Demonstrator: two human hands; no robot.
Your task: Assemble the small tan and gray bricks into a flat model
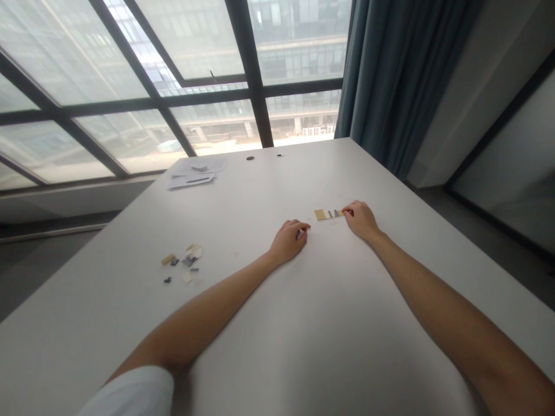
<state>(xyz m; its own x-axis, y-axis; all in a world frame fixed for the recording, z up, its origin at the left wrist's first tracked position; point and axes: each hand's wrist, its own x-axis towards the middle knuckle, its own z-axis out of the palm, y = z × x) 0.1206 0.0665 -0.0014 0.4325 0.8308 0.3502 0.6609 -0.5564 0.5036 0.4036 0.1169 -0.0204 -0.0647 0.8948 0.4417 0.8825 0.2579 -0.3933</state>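
A short flat row of tan, white and grey toy building bricks (pixel 329 214) lies on the white table. Its left end is a tan piece with a grid of small studs. My right hand (pixel 361 219) pinches the right end of this row between thumb and fingertips. To the left and slightly nearer, my left hand (pixel 289 241) rests on the tabletop, apart from the row. Its fingers are curled, with thumb and index finger close together; whatever may be between them is too small to make out.
Several loose tan, white and dark grey pieces (pixel 188 261) lie scattered left of my left arm. Paper sheets (pixel 193 179) with a small white object on top sit at the far left edge. A dark round disc (pixel 250 158) is near the window-side edge. A blue curtain (pixel 381 86) hangs beyond.
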